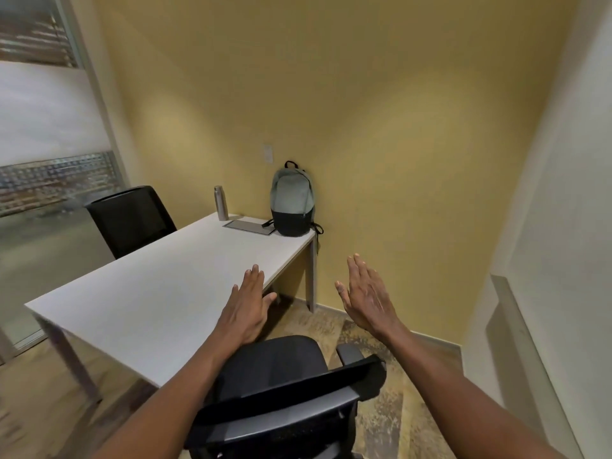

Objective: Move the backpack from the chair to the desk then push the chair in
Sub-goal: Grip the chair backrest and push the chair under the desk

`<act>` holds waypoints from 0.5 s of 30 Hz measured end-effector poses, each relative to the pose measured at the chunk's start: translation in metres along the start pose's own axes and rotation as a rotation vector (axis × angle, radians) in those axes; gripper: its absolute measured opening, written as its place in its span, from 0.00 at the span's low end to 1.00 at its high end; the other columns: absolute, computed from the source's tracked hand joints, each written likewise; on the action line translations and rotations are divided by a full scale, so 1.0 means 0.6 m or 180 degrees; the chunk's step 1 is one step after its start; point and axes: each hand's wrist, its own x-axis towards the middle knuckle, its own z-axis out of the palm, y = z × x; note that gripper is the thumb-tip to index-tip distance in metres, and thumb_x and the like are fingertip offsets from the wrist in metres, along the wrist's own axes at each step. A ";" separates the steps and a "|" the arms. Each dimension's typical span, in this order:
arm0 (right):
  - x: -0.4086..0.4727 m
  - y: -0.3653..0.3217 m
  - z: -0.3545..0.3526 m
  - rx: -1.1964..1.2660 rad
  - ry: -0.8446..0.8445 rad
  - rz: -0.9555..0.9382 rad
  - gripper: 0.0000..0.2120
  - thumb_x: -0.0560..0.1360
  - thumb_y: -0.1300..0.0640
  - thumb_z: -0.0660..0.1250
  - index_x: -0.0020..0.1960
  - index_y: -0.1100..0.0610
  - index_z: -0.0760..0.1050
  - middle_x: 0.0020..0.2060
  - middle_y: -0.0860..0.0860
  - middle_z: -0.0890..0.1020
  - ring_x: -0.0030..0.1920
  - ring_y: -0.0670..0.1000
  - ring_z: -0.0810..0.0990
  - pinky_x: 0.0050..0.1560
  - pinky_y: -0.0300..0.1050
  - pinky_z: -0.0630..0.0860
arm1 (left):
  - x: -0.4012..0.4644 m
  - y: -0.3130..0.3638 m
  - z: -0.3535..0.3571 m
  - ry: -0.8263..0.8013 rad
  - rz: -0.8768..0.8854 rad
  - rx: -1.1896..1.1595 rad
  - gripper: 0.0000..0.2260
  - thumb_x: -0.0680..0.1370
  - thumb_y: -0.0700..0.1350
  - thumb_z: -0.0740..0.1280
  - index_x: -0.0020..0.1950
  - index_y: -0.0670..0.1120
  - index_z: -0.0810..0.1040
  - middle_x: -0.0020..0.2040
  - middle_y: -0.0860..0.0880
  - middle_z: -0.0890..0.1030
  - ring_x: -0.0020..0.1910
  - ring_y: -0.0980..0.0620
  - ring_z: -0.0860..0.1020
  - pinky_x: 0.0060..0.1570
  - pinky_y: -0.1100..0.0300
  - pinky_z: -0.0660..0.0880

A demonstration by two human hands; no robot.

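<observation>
The backpack (292,200) is already up on the desk (159,293), standing upright at its far corner against the yellow wall (381,127), well beyond both hands. It is pale grey-green on top with a black base, one strap dangling over the desk's edge. So the first half looks done, and the chair (281,385), just below the hands, is not yet pushed in; its seat sits clear of the desk. Both hands are empty, fingers spread flat. The left hand (246,309) hovers over the desk's near edge, the right hand (367,296) in open air beside it. A metal bottle (221,203) stands beyond the left hand.
</observation>
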 end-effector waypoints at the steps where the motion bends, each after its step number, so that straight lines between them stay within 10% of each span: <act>1: -0.006 -0.003 -0.004 -0.0019 -0.0014 -0.0008 0.33 0.83 0.41 0.48 0.80 0.59 0.48 0.79 0.58 0.53 0.79 0.56 0.54 0.78 0.54 0.53 | -0.008 0.000 -0.001 -0.0005 -0.0009 -0.0012 0.29 0.84 0.57 0.49 0.82 0.47 0.46 0.82 0.50 0.42 0.80 0.52 0.41 0.77 0.50 0.42; 15: -0.125 -0.040 -0.039 0.0194 -0.0292 -0.0324 0.31 0.83 0.42 0.49 0.79 0.60 0.51 0.79 0.59 0.54 0.78 0.56 0.56 0.77 0.52 0.52 | -0.174 0.023 -0.025 -0.0049 -0.0357 -0.0147 0.29 0.84 0.56 0.49 0.82 0.45 0.48 0.83 0.47 0.45 0.81 0.48 0.44 0.79 0.48 0.44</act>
